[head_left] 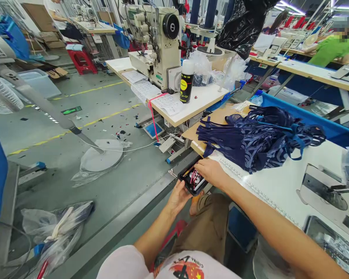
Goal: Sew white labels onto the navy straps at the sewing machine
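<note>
A small black tray (194, 179) with red-handled tools and other small items inside sits just off the left edge of the white table. My left hand (178, 197) grips its near left side from below, thumb at the rim. Over the tray's right side lies my right hand (209, 170), its fingers bent down at the inner edge; what its fingertips hold, if anything, is hidden. Beyond my right hand, a pile of dark blue fabric strips (250, 135) rests on the table and on brown cardboard.
A sewing machine (159, 42) and a black spray can (186, 82) stand on another table ahead. A fan base (101, 155) is on the floor at left. A metal machine plate (325, 190) lies at right. Other people sit further off.
</note>
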The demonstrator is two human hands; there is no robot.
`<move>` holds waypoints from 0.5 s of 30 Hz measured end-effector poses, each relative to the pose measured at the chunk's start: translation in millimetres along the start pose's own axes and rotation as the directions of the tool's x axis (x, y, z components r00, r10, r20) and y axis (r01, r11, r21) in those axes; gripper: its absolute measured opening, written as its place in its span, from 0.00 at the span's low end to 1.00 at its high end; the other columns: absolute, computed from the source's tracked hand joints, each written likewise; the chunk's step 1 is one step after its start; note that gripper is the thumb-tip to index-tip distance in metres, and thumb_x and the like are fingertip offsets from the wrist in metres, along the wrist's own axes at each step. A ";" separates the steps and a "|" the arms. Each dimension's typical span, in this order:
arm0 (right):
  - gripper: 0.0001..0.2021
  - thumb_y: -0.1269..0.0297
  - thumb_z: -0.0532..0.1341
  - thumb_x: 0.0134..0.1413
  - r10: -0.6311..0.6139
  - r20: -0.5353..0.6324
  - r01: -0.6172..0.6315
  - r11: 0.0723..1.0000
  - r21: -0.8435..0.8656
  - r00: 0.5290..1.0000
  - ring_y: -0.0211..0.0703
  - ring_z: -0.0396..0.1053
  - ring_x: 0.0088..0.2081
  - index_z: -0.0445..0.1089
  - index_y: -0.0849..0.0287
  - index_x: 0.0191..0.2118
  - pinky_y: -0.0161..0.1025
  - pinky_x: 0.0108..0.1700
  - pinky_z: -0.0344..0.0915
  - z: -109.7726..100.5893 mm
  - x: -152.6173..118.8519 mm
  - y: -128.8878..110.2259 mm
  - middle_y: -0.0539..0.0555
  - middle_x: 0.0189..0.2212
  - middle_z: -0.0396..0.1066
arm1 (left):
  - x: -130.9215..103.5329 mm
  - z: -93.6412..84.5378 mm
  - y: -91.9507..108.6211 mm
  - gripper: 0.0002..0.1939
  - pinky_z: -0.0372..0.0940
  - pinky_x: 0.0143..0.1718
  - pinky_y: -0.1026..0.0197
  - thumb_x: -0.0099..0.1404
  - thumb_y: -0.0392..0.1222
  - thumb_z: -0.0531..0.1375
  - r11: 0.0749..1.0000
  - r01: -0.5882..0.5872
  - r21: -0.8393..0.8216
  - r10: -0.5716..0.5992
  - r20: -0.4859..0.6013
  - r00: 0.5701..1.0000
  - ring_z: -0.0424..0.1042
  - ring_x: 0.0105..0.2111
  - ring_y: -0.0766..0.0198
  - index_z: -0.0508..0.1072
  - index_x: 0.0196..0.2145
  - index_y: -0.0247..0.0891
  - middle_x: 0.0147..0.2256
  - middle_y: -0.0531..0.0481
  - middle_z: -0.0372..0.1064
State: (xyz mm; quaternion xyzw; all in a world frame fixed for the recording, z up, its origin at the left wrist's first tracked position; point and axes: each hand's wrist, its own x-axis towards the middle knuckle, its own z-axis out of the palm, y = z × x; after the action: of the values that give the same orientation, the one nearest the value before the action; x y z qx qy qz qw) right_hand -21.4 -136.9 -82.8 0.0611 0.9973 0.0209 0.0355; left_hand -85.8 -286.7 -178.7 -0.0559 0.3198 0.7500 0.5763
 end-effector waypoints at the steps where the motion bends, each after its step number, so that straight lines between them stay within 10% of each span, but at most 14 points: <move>1: 0.11 0.71 0.49 0.58 -0.006 0.070 0.008 1.000 -0.025 0.998 0.42 0.68 0.33 0.68 0.63 0.33 0.37 0.33 0.57 1.9 6.7 -3.2 0.57 0.30 0.71 | 0.1 0.0 -0.3 0.17 0.65 0.41 0.55 0.52 0.43 0.64 1.000 -0.003 0.003 0.003 0.000 1.000 0.68 0.36 0.63 0.69 0.41 0.41 0.38 0.50 0.70; 15: 0.02 0.72 0.59 0.46 -0.318 0.085 0.329 0.907 -0.263 0.944 0.45 0.69 0.27 0.68 0.64 0.28 0.41 0.31 0.60 30.9 38.3 -16.6 0.58 0.24 0.71 | 34.5 -46.1 -17.2 0.38 0.60 0.47 0.48 0.32 0.65 0.64 0.976 -0.165 0.139 0.165 0.015 0.986 0.53 0.56 0.45 0.69 0.45 0.56 0.47 0.48 0.68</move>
State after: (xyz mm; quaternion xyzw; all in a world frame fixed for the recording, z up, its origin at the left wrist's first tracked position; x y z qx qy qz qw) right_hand -59.1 -147.4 -117.0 -0.1100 0.9801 0.1510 0.0667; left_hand -94.8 -280.9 -237.8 0.0126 0.3742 0.7710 0.5152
